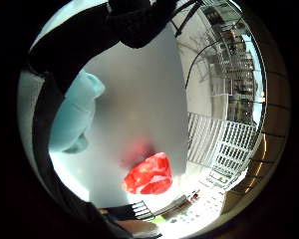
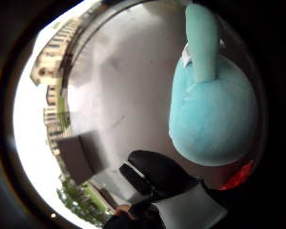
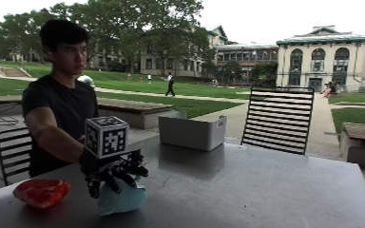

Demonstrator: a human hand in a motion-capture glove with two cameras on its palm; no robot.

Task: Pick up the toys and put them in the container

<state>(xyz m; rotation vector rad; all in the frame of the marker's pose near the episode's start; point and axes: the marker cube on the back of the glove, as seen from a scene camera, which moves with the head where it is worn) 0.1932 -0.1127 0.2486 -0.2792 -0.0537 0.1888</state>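
Gloved and black, the right hand hangs over the near edge of the table with its fingers curled downward around the top of a pale blue plush toy, which sits on the tabletop directly beneath the palm. From the outside view the fingertips reach the toy's upper part, though whether they truly clasp it or only rest against it is hard to say from this angle. In the thumb side palm view the blue toy fills much of the picture, close under the palm, with one long ear or limb sticking out from its rounded body. In the little finger side palm view the same toy lies just beside the hand's strap. A red toy rests on the table near the hand, on its outer side toward the table's end, apart from the blue one; it shows too in the little finger side view. Well beyond the hand, across the table, stands a white rectangular container, upright, with a slatted black chair behind the table past it.
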